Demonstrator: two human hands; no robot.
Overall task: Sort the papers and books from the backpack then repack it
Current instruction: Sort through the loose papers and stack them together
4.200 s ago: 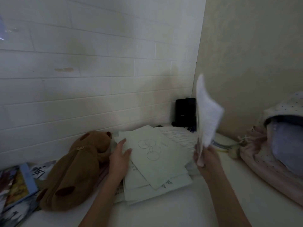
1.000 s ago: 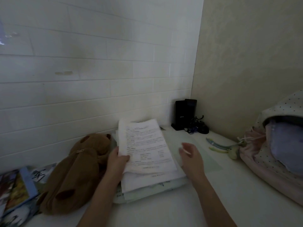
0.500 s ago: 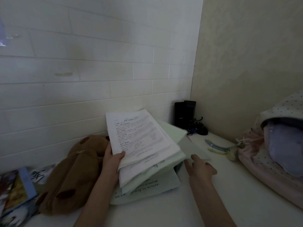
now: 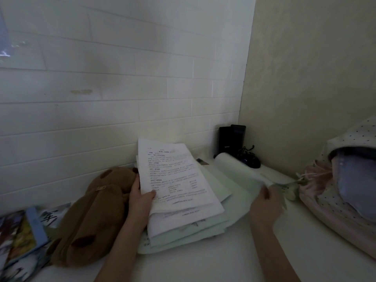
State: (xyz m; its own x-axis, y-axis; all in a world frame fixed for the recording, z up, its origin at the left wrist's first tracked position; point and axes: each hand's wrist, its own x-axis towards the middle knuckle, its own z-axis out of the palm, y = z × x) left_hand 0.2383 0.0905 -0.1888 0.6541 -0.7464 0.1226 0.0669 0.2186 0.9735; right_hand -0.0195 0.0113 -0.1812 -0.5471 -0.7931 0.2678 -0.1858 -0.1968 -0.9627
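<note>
The left hand (image 4: 140, 197) pinches the left edge of a stack of papers (image 4: 179, 192), thumb lying on the printed top sheet and the other fingers hidden underneath. The stack is tilted, its left side lifted, and its lower sheets fan out toward the near edge of a white desk (image 4: 213, 261).

The right hand (image 4: 264, 206) is blurred; its fingers seem to be curled on the edge of a single pale sheet (image 4: 238, 176) that curves up and away from the right side of the stack, though the grip cannot be made out for certain.

Touching the left wrist lies a brown plush dog (image 4: 91, 216), on its side against the white brick wall. Further left, at the frame's edge, lie colourful books (image 4: 22, 237). To the right of the right hand sits a pink dotted backpack (image 4: 345, 200), its mouth open toward the papers, with a drawstring and small charm hanging near the fingers. In the back corner stands a black box (image 4: 232, 140) with a dark tangle of cable beside it.
</note>
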